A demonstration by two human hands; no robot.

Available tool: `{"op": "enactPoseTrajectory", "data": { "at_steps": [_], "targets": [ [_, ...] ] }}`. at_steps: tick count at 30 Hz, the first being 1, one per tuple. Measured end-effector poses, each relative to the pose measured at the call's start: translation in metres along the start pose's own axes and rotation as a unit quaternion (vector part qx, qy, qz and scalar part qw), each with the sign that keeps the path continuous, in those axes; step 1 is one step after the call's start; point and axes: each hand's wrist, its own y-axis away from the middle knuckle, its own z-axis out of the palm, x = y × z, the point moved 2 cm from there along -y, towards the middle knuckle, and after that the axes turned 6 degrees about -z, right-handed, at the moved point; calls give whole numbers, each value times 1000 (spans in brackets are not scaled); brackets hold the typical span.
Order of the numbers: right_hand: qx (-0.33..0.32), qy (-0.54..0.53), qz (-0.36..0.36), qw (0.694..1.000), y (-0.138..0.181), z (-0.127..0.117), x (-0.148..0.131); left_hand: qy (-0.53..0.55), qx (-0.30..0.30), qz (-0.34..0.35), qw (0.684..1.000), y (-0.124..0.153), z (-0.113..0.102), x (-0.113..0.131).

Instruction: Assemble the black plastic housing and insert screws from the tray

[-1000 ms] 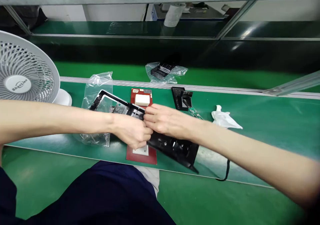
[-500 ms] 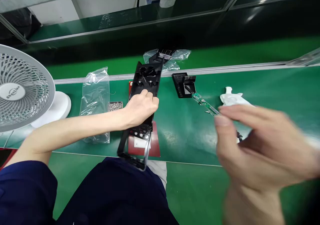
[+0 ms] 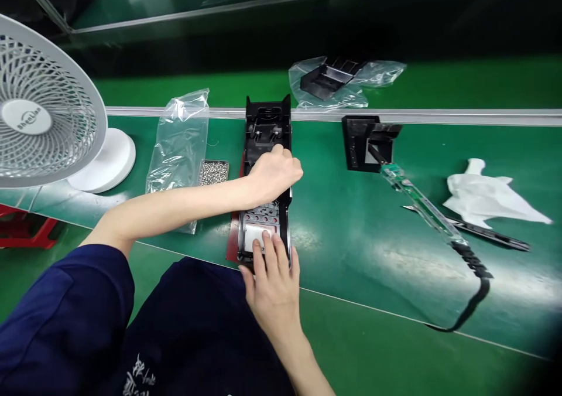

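A long black plastic housing [image 3: 267, 126] lies lengthwise on the workbench in front of me. My left hand [image 3: 276, 174] is closed over its middle, fingers curled on it; the fingertips are hidden. On the near end, my right hand [image 3: 276, 279] rests with fingers stretched out over the frame and a white plate [image 3: 253, 236]. Part of a red mat [image 3: 232, 241] shows beneath the housing. To the right, a soldering iron [image 3: 417, 200] with a clear handle and black cord leans with its tip in a black stand [image 3: 356, 144].
A small tray of metal screws [image 3: 213, 172] and a clear plastic bag [image 3: 178, 150] lie left of the housing. Farther left stands a fan [image 3: 48, 109]. On the right are a crumpled white cloth [image 3: 487, 194] and tweezers [image 3: 487, 232]. Behind, a black part [image 3: 327, 79] lies on plastic film.
My right hand has left the soldering iron at its stand and come to the housing's near end. The housing, tilted and partly raised before, now lies flat under my left hand.
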Motion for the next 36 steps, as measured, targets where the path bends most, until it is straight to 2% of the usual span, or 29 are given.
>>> {"op": "enactPoseTrajectory", "data": {
  "at_steps": [5,9,12,13,15,17,18,19,21,23,25,28,31,33,36],
  "targets": [
    [-8,28,20,999,6,13,-19,-10,-17,37,999,13,4,-4],
    [-1,50,27,998,6,17,-20,0,-13,86,996,14,11,-12],
    [4,58,33,998,5,19,-19,11,-9,133,991,15,8,-26],
    [-1,60,34,998,5,20,-19,26,27,148,988,18,4,-34],
    [-14,60,35,997,4,19,-18,79,167,152,971,35,-6,-56],
    [-22,52,39,998,3,16,-18,141,326,93,930,66,-11,-84],
    [-22,43,42,998,2,14,-17,163,359,41,918,84,-8,-98],
    [-22,31,46,998,1,11,-16,174,366,-10,914,104,-3,-111],
    [-27,6,47,998,-2,5,-13,173,330,-98,923,143,14,-130],
    [-40,6,32,999,-6,1,-9,158,298,-123,933,176,33,-136],
    [-42,29,0,999,-13,-2,-5,146,269,-131,943,198,48,-134],
    [-23,13,-43,999,-27,-2,-2,125,178,-120,969,209,65,-125],
    [-62,-63,-58,994,-47,1,-2,66,85,-112,988,209,79,-123],
    [-87,-83,-75,990,-64,3,-1,31,66,-118,990,210,86,-127],
    [-98,-44,-150,983,-95,8,4,18,64,-118,991,218,88,-134]
  ]
}}
